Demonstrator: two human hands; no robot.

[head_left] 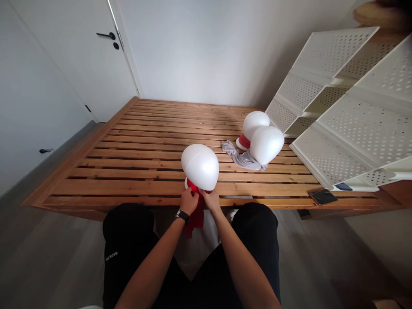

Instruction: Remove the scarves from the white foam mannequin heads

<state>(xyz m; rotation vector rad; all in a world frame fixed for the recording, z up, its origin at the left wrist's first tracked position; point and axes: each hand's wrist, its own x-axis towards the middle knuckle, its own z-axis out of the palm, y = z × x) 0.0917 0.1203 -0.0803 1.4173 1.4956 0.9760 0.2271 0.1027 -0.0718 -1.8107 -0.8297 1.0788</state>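
Scarf [195,214], soft and limp, sits pinched in both my grips, left hand [189,201] and right hand [210,200], under the light foam head [200,166]; I'd judge its loose ends the best hold.

**Other things around the wooden bed frame**

A big wooden bed frame [144,146] with bare slats fills the room. On its far right side sit two white foam heads [262,137], close together. One has a red cloth [244,140] at its neck. A grey cloth [240,156] lies by them. A white shelf [347,107] leans over the frame's right edge. A dark phone [323,196] lies at the near right corner. A white door [80,51] stands behind the frame's left side.
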